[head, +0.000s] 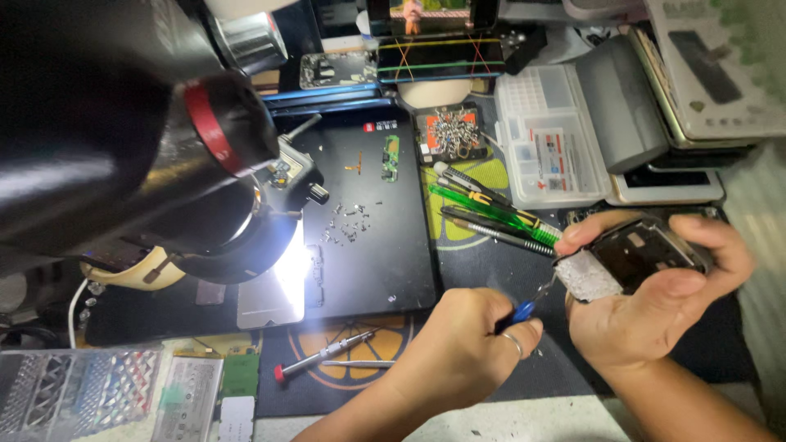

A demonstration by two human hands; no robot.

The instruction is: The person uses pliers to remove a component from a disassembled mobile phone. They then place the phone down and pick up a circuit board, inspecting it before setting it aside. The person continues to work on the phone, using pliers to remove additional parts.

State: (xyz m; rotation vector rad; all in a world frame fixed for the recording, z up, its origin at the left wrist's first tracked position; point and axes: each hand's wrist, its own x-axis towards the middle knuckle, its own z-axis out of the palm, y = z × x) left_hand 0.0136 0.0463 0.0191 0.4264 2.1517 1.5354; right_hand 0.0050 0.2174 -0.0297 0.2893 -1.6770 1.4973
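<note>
Above the dark mat [385,270], right hand [655,303] fingers clasping phone frame [634,258], left hand [463,352] fingers pinching blue-handled tool [528,307] at its edge.

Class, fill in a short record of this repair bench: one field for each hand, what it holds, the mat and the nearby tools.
Left hand: grip closed on a small blue-handled tool, its tip at the device.
Right hand: holds a dark opened handheld device above the bench.
Mat: black rectangular work mat with tiny loose screws.
Tools: green-handled drivers; red-tipped screwdriver.
Lamp: bright ring light, left.
</note>
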